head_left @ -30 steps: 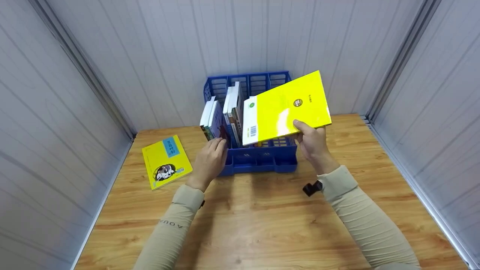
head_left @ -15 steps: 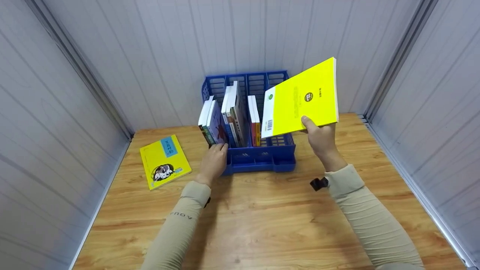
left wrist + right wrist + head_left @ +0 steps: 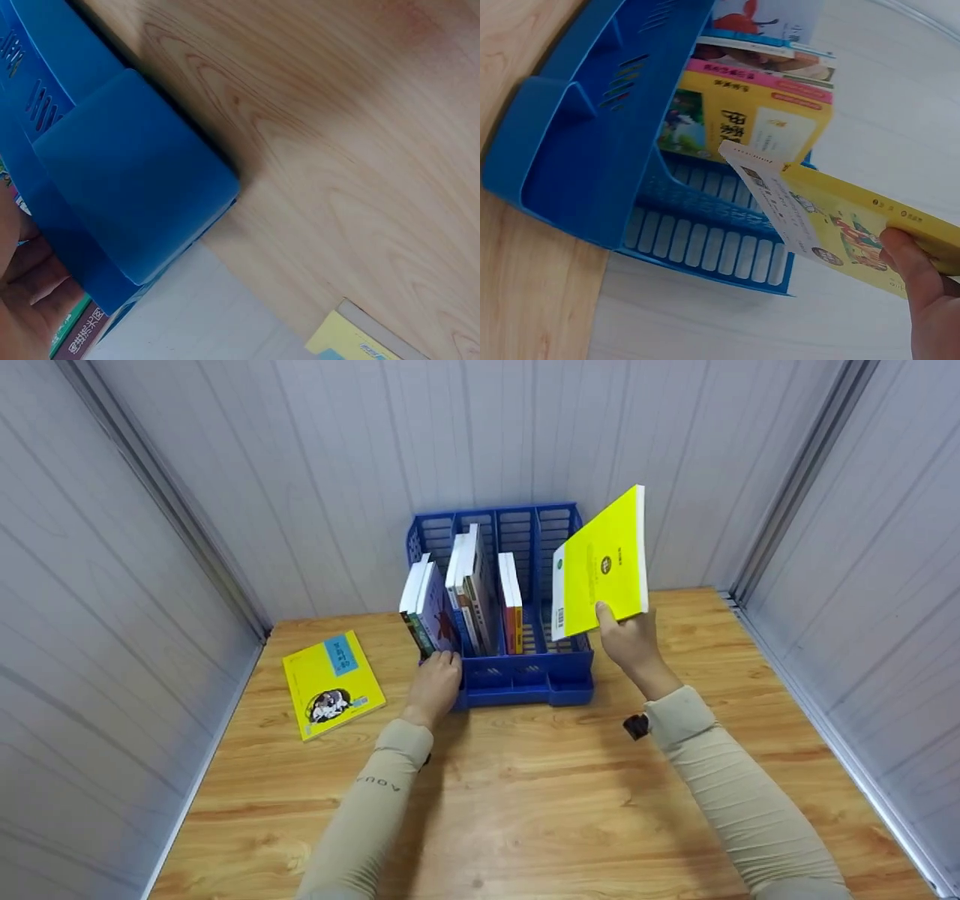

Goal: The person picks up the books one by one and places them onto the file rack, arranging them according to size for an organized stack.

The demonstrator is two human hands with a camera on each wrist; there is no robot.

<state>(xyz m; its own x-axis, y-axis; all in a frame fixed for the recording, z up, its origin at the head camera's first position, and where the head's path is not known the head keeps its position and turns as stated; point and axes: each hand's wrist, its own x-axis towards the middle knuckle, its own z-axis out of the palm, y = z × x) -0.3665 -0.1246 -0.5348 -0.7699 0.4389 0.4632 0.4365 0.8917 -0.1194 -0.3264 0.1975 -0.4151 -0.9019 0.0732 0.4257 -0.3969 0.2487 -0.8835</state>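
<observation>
My right hand [image 3: 634, 645] grips a thin yellow book [image 3: 600, 562] by its lower edge, thumb on the yellow cover. The book is tilted over the rightmost compartment of a blue book rack [image 3: 495, 669]. In the right wrist view, the book's pale end [image 3: 769, 195] points at the rack's slotted dividers. At the rack's front left corner, my left hand [image 3: 435, 682] holds the rim; the left wrist view shows its curled fingers [image 3: 45, 277] at the rack's edge. Upright books fill parts of the rack: a left pair [image 3: 436, 611], a taller middle group [image 3: 472, 592] and a right pair [image 3: 511, 600].
Another yellow book [image 3: 334, 684] with a blue label lies flat on the wooden table [image 3: 510, 795], left of the rack. A panelled wall [image 3: 345, 472] rises close behind the rack, with side walls at both table edges.
The held yellow book has moved right, off the right pair of books, and turned more edge-on, then come slightly left and lower. My left hand has slid down to the rack's front corner.
</observation>
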